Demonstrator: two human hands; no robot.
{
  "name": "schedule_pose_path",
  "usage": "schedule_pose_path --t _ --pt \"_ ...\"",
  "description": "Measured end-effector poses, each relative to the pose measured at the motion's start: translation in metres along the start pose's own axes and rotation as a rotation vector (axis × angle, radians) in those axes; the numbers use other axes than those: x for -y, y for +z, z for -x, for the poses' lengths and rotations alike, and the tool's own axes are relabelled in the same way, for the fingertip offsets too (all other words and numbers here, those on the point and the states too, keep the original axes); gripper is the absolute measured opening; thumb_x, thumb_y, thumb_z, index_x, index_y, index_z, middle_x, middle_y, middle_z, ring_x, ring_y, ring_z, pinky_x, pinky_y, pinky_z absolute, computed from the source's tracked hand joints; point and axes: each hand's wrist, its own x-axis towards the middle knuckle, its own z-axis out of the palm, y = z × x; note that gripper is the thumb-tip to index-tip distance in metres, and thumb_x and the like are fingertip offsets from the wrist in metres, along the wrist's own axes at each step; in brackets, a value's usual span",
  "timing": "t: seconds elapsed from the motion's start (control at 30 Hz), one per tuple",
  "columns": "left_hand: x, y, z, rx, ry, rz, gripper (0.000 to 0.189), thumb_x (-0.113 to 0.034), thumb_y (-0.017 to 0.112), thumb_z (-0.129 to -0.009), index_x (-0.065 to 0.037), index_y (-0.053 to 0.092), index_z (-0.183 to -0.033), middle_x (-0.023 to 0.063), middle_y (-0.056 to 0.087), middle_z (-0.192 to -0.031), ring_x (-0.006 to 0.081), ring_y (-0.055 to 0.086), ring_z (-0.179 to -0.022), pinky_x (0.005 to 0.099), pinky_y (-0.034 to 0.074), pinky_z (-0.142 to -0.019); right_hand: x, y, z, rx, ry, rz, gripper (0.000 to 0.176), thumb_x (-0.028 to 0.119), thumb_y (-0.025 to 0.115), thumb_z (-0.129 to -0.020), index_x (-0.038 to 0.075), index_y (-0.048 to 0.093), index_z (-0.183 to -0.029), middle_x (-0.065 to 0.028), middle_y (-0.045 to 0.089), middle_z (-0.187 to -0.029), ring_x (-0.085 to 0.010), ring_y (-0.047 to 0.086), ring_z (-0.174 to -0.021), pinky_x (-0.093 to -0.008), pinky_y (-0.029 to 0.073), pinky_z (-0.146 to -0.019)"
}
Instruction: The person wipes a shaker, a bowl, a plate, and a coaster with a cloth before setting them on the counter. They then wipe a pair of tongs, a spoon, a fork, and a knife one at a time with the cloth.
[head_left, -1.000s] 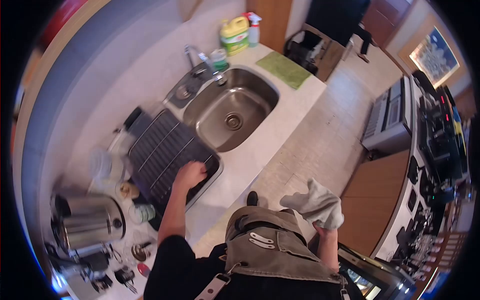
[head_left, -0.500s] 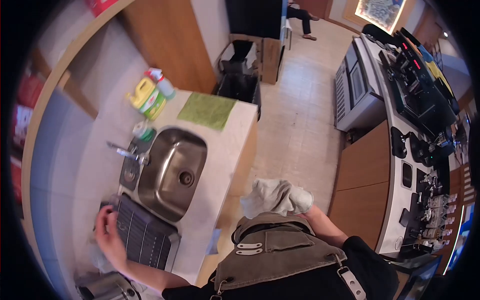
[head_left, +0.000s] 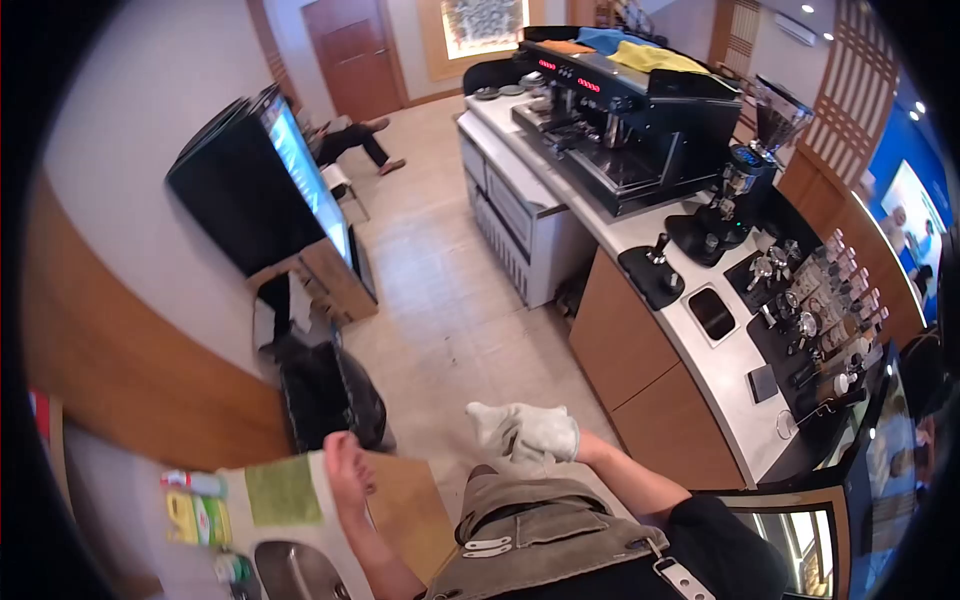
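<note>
A whitish cloth (head_left: 525, 432) is bunched over my right hand (head_left: 590, 447), whose fingers are mostly hidden under it, in front of the brown apron (head_left: 560, 530). My left hand (head_left: 350, 474) is raised near the edge of the sink counter, beside a green mat (head_left: 284, 492). Its fingers look loosely curled, with nothing visible in them. Part of the metal sink (head_left: 298, 572) shows below the mat, with a yellow bottle (head_left: 198, 518) to its upper left.
On the right counter (head_left: 700, 385) stand a black espresso machine (head_left: 630, 120), a grinder (head_left: 745, 170) and several portafilters. A black bin (head_left: 325, 390) is beyond the left counter. Farther back, a seated person's legs (head_left: 360, 145) show near a display fridge (head_left: 300, 170).
The view has swung to the right, bringing more of the coffee counter into sight. My left hand has left the drying rack beside the sink. The cloth remains with my right hand.
</note>
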Motion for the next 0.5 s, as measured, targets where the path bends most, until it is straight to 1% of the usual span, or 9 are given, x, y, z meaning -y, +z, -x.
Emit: schedule_pose_path --t 0.07,0.13,0.23,0.33,0.37,0.47,0.5 --pt "-0.002 0.075 -0.048 0.368 0.107 -0.191 0.014 -0.018 0.060 -0.098 -0.011 0.057 -0.110 -0.0050 0.045 -0.072 0.0030 0.039 -0.054 0.0202 0.032 -0.045 0.003 -0.020 -0.017 0.000 -0.043 0.060 0.049 0.023 0.068 -0.090 -0.002 0.057 -0.131 -0.0069 0.067 -0.119 -0.0121 0.061 -0.104 -0.0296 0.051 -0.089" --pt "-0.026 0.138 -0.086 0.811 -0.107 -0.261 0.027 -0.021 0.067 -0.095 -0.007 0.059 -0.116 -0.0071 0.050 -0.071 0.0032 0.045 -0.061 0.0212 0.039 -0.052 0.009 -0.045 -0.037 0.000 -0.079 0.124 0.049 0.022 0.068 -0.090 -0.002 0.057 -0.131 -0.0071 0.067 -0.119 -0.0121 0.061 -0.104 -0.0296 0.051 -0.089" --pt "-0.015 0.210 -0.159 1.318 -0.053 -0.204 0.037 -0.024 0.074 -0.090 -0.002 0.063 -0.117 -0.0073 0.058 -0.076 0.0037 0.052 -0.072 0.0228 0.045 -0.064 0.023 -0.092 -0.073 -0.021 -0.119 0.208 0.049 0.022 0.068 -0.090 -0.002 0.057 -0.131 -0.0075 0.067 -0.118 -0.0121 0.061 -0.104 -0.0295 0.051 -0.089" --pt "-0.044 0.251 -0.230 1.394 -0.127 -0.397 0.037 -0.025 0.079 -0.086 0.001 0.068 -0.109 -0.0056 0.065 -0.085 0.0049 0.055 -0.081 0.0238 0.046 -0.073 0.031 -0.146 -0.112 -0.056 -0.088 0.169 0.049 0.022 0.068 -0.090 -0.002 0.057 -0.131 -0.0078 0.067 -0.118 -0.0122 0.061 -0.103 -0.0295 0.051 -0.088" --pt "-0.075 0.268 -0.241 1.339 -0.160 -0.363 0.032 -0.023 0.080 -0.085 0.002 0.072 -0.105 -0.0046 0.067 -0.087 0.0040 0.055 -0.081 0.0232 0.045 -0.070 0.031 -0.163 -0.126 -0.042 -0.027 0.075 0.055 0.030 0.070 -0.092 0.000 0.054 -0.135 -0.0050 0.062 -0.129 -0.0122 0.058 -0.111 -0.0297 0.048 -0.094" --pt "-0.103 0.302 -0.314 1.328 -0.015 -0.366 0.032 -0.021 0.081 -0.083 0.000 0.072 -0.105 -0.0055 0.065 -0.082 0.0023 0.052 -0.074 0.0205 0.041 -0.064 0.059 -0.193 -0.177 -0.239 -0.058 -0.081 0.051 0.023 0.070 -0.092 0.001 0.054 -0.135 -0.0081 0.062 -0.129 -0.0156 0.060 -0.114 -0.0308 0.048 -0.097" --pt "-0.109 0.316 -0.336 1.350 -0.009 -0.364 0.032 -0.021 0.081 -0.083 0.000 0.072 -0.105 -0.0055 0.065 -0.082 0.0023 0.052 -0.074 0.0205 0.041 -0.064 0.061 -0.206 -0.189 -0.311 -0.067 -0.230 0.050 0.015 0.069 -0.092 0.002 0.053 -0.137 -0.0110 0.061 -0.131 -0.0183 0.059 -0.117 -0.0318 0.047 -0.100"
